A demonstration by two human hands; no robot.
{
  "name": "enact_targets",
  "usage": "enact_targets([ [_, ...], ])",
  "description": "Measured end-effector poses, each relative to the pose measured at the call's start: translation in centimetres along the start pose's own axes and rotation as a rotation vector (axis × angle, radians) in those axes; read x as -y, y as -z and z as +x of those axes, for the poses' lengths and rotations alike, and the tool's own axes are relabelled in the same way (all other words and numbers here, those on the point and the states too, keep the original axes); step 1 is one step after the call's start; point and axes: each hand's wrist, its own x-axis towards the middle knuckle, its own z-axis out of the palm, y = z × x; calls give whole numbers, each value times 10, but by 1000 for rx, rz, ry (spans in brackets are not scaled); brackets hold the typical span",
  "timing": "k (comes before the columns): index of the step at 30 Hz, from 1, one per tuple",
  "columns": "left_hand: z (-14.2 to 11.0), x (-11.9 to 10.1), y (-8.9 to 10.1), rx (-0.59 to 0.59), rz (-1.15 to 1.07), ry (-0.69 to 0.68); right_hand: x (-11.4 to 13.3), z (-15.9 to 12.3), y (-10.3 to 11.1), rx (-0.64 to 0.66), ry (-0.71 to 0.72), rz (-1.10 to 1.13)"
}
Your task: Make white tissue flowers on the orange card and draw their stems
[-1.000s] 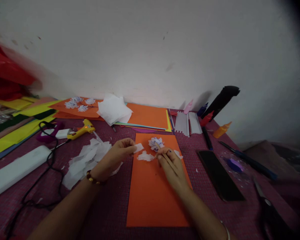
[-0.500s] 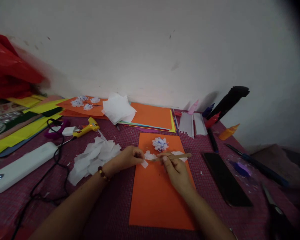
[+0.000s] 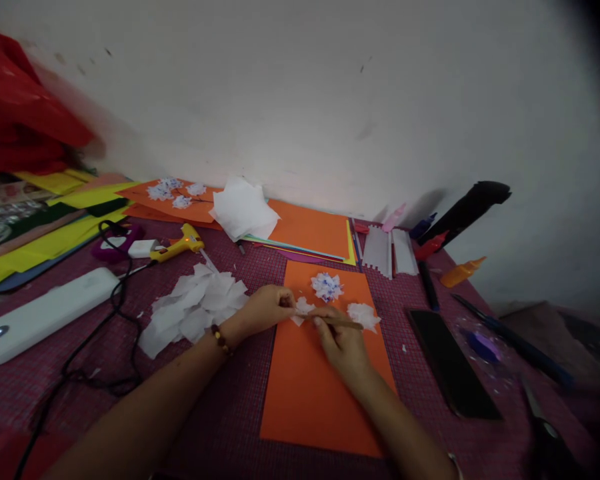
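Left hand (image 3: 266,309) over sheet (image 3: 323,400) edge | pinching paper (image 3: 298,321) | right hand (image 3: 346,343) clamped on stick (image 3: 344,323)

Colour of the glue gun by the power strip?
Yellow glue gun, with a small orange light on its body; shows best in the head view.

2 hands (image 3: 347,347), 5 blue-wht flwrs (image 3: 327,287), 4 btls (image 3: 461,273), 1 ph (image 3: 454,363), 1 glue gun (image 3: 180,244)

A purple-red checked cloth (image 3: 240,400) bears orange sheets (image 3: 325,393), a dark phone (image 3: 454,363), scissors (image 3: 547,427) and paper scraps (image 3: 195,307).
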Motion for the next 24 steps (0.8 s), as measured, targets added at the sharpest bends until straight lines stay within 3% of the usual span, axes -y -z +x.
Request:
enact_targets([
  [9, 2, 1, 2, -166, -51, 8, -1, -2, -3, 36, 80, -77],
  [19, 1, 3, 3, -154, -126, 56, 6, -3, -5, 135, 111, -288],
  [24, 1, 0, 4, -141, -91, 58, 7, -1, -7, 141, 101, -255],
])
